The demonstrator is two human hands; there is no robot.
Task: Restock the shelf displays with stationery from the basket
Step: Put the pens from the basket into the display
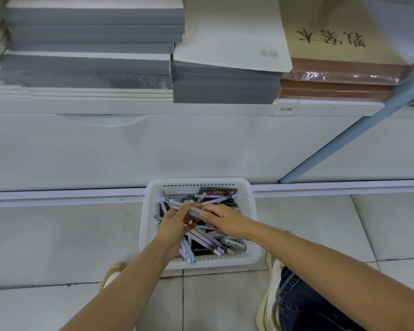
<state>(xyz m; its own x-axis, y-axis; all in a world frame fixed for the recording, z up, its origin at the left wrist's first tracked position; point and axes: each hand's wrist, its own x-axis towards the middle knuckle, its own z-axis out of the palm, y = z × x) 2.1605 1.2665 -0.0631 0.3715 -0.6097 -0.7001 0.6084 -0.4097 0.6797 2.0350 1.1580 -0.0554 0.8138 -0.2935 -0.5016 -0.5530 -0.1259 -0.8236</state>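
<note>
Below the shelf [153, 108] of stacked notebooks [93, 32], the basket [198, 182] sits on the floor [58, 235]. Over it the left hand [175, 223] grips a bundle of pens [173, 203]. The right hand [222, 220] pinches the same bundle.

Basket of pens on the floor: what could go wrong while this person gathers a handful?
1. The pens form a loose, splayed bundle between the left grip and right grip; some may slip and drop.
2. The basket rests on the tiled floor right by the shoe; standing up could kick it.
</note>
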